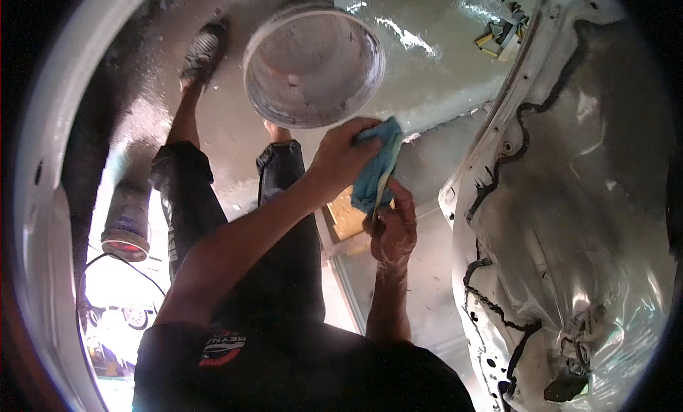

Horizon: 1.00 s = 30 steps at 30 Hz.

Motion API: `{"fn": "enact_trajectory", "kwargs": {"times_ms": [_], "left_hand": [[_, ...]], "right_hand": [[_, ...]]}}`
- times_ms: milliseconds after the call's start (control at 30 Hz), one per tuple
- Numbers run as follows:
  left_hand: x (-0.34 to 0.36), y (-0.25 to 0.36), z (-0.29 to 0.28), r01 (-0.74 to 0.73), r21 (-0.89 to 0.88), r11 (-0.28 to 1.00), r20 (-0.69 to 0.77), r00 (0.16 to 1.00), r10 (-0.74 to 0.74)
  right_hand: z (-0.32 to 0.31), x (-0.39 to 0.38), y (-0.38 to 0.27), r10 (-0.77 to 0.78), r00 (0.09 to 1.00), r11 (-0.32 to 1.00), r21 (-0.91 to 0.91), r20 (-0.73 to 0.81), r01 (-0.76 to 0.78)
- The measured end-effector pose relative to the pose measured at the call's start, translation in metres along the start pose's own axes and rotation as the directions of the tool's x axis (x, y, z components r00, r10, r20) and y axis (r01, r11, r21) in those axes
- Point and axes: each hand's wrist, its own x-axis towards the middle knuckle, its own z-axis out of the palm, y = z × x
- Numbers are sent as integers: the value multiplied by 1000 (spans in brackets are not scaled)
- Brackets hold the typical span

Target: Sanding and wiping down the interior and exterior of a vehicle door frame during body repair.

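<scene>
I stood watching a blue cloth [375, 171] held up between two bare hands, just beside the near rim of a pale bucket [313, 53]. The left hand [343, 154] gripped its upper part, fingers wrapped over the top. The right hand [395, 234] was curled at the lower end and seemed to pinch it; the exact fingertip hold was hard to make out. Handling it well, I judged, called for a firm hold at both ends, the loose pale edge gathered in, and evenly matched pulls. The bucket's rim crowded the left knuckles, so swinging upward risked a knock. On the right, the holed metal edge of a door [506, 147] stood well apart from the hands, leaving open room over the floor [434, 163]. A yellowish board [347, 218] lay below the cloth, partly hidden.
</scene>
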Motion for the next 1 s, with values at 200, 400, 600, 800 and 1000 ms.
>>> {"fn": "enact_trajectory", "kwargs": {"times_ms": [200, 400, 600, 800, 1000], "left_hand": [[45, 26, 32, -308, -51, 950, -155, 942, 297], [82, 14, 128, -803, 54, 593, -53, 591, 805], [67, -68, 185, -605, 89, 791, -23, 793, 609], [186, 112, 137, -890, 131, 436, -286, 387, 876], [167, 70, 160, -819, 193, 540, -136, 523, 841]], "right_hand": [[-27, 27, 14, 295, 948, 886, 404, -116, -226], [-87, -24, 156, 463, 886, 853, 255, 37, -456], [-69, -36, 150, 354, 935, 901, 270, -4, -340], [-55, 0, 106, 645, 755, 755, 248, -116, -607], [-75, 5, 97, 636, 749, 769, 236, -185, -594]]}}
